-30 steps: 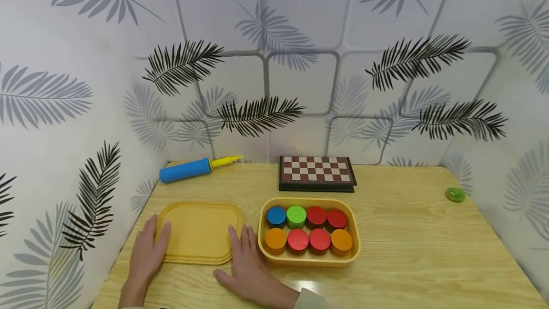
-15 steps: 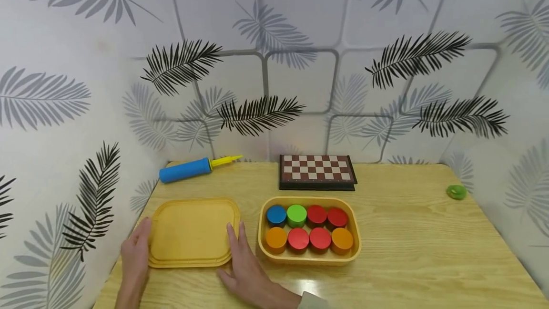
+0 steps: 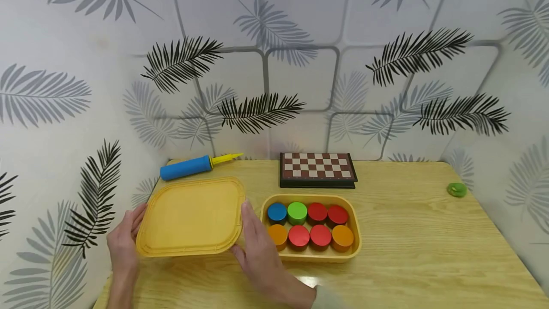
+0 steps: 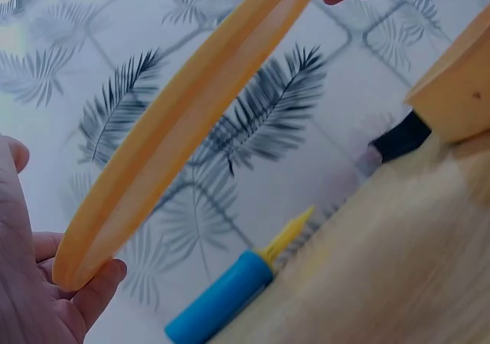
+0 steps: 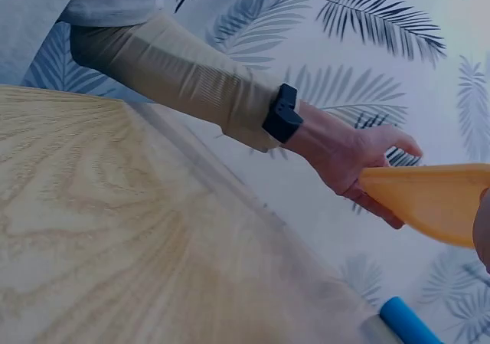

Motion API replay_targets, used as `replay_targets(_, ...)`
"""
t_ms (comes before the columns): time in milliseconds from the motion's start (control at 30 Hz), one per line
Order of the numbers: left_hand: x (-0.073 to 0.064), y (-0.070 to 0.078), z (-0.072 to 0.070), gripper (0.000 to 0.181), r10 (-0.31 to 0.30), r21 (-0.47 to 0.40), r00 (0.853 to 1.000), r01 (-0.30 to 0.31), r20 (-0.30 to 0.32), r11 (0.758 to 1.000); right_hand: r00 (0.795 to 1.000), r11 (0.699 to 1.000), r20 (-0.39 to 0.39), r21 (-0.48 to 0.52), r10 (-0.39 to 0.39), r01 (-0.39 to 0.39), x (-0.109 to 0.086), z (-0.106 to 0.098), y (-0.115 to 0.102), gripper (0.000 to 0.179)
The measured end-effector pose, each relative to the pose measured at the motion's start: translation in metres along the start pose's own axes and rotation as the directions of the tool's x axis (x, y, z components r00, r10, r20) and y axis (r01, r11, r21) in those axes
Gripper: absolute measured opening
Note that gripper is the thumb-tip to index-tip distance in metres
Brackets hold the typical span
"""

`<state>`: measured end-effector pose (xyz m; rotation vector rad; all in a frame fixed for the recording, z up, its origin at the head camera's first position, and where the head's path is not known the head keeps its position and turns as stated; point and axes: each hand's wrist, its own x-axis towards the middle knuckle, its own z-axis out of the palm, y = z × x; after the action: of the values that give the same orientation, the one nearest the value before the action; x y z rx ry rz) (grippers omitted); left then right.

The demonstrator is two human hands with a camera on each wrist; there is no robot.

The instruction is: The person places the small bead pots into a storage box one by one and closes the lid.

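A yellow plastic lid, rectangular with rounded corners, is held up off the table between both hands, its far edge tilted up to the right. My left hand grips its left edge; in the left wrist view, curled fingers of that hand wrap under the lid's rim. At the opposite edge, my right hand holds the lid with its thumb near the lower corner. The right wrist view shows the lid from the side. Right of it stands a yellow tub with several round pots in blue, green, red and orange.
A blue hand pump with a yellow nozzle lies at the back left of the wooden table. Behind the tub is a checkered board box. A small green object lies near the right edge. Patterned walls surround the table.
Both hands have lifted the lid from the table and tilted it. The left hand has gone from lying beside the lid to gripping its edge. The tub and pots have stayed put.
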<state>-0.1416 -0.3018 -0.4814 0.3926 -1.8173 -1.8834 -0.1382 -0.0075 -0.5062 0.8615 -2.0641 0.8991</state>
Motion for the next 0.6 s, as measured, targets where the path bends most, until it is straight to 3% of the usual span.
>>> replay_targets(67,-0.005,0.007,0.011,0.062,0.052,-0.113,0.997,-0.045,0.058,0.993,0.998,1.0,-0.063,-0.018,-0.024,0.023,0.005,-0.012,0.007,0.068)
replay_targets(167,-0.013,0.015,0.027,0.064,0.135,-0.248,0.978,-0.094,0.156,0.964,0.99,0.998,-0.14,-0.059,-0.025,0.016,0.008,-0.028,0.02,0.059)
replay_targets(233,-0.019,0.02,0.039,0.067,0.19,-0.305,0.96,-0.122,0.206,0.945,0.983,0.998,-0.183,-0.061,-0.015,0.004,0.008,-0.038,0.03,0.058)
replay_targets(333,-0.027,0.024,0.058,0.069,0.28,-0.392,0.921,-0.161,0.271,0.906,0.973,0.999,-0.228,-0.04,0.022,-0.032,0.006,-0.054,0.046,0.058)
replay_targets(500,-0.043,0.028,0.097,0.059,0.466,-0.52,0.812,-0.245,0.351,0.818,0.953,0.994,-0.284,0.064,0.106,-0.091,0.007,-0.078,0.067,0.059)
replay_targets(600,-0.052,0.029,0.12,0.054,0.547,-0.485,0.746,-0.343,0.38,0.804,0.928,0.991,-0.36,0.124,0.1,-0.058,0.011,-0.092,0.079,0.061)
